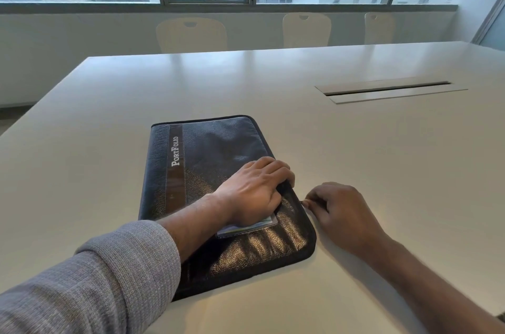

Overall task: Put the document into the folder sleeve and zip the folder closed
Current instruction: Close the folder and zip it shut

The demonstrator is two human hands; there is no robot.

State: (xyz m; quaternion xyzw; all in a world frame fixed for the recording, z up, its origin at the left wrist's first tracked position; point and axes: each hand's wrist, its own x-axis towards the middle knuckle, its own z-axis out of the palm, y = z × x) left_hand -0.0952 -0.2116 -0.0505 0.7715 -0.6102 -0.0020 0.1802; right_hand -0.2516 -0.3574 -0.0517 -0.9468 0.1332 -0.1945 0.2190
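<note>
A dark leather-look folder (207, 158) marked "PortFolio" lies closed and flat on the white table (273, 79). My left hand (254, 189) presses down on its cover near the right edge, fingers curled over that edge. A small card in a clear pocket (262, 225) on the cover shows under my left palm. My right hand (338, 210) is beside the folder's right edge, thumb and forefinger pinched on a small zipper pull (304, 204). The document is not visible.
A long cable slot with a lid (388, 89) is set into the table at the right. Three pale chairs (306, 30) stand behind the far edge, under the windows. The table's left edge runs diagonally near the folder.
</note>
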